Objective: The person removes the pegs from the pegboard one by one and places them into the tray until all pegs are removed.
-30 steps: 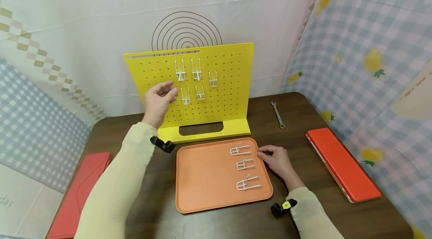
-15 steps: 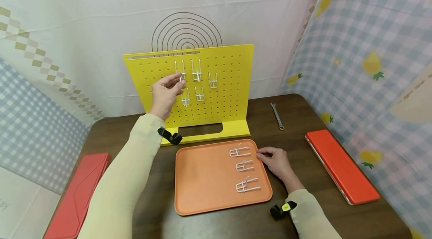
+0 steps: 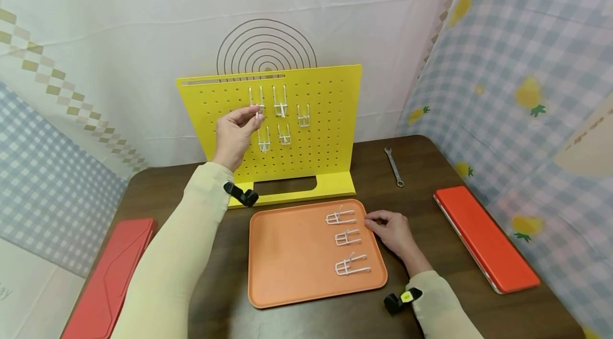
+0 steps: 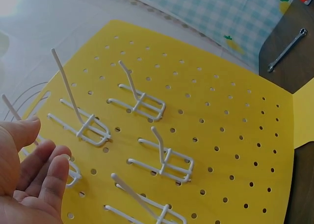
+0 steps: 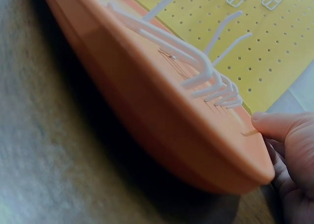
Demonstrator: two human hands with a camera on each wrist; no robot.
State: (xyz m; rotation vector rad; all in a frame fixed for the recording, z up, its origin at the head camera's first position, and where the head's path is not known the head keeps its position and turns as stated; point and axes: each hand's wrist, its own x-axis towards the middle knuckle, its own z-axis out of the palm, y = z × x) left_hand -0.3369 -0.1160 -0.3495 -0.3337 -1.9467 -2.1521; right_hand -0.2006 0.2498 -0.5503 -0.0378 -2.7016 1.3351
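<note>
My left hand (image 3: 234,134) is at the upper-left white wire hook (image 3: 256,97) on the yellow pegboard (image 3: 325,137). Thumb and forefinger pinch the hook's prong, its tip showing between them. In the left wrist view, the hand (image 4: 37,165) covers part of this hook (image 4: 73,177). Several more hooks hang nearby, including a long one (image 4: 81,123). My right hand (image 3: 392,230) pinches the right rim of the orange tray (image 3: 287,264); its thumb lies over the rim in the right wrist view. White hooks (image 3: 351,264) lie on the tray's right side.
A wrench (image 3: 394,167) lies on the dark wooden table (image 3: 225,275) right of the pegboard. A red case (image 3: 486,240) sits at the right, and another red folded case (image 3: 115,275) lies at the left. Patterned curtains (image 3: 507,51) surround the table.
My left hand has moved rightward and slightly up across the pegboard to the upper-left hook, and has stayed there over the last half second. The right hand has stayed at the tray rim.
</note>
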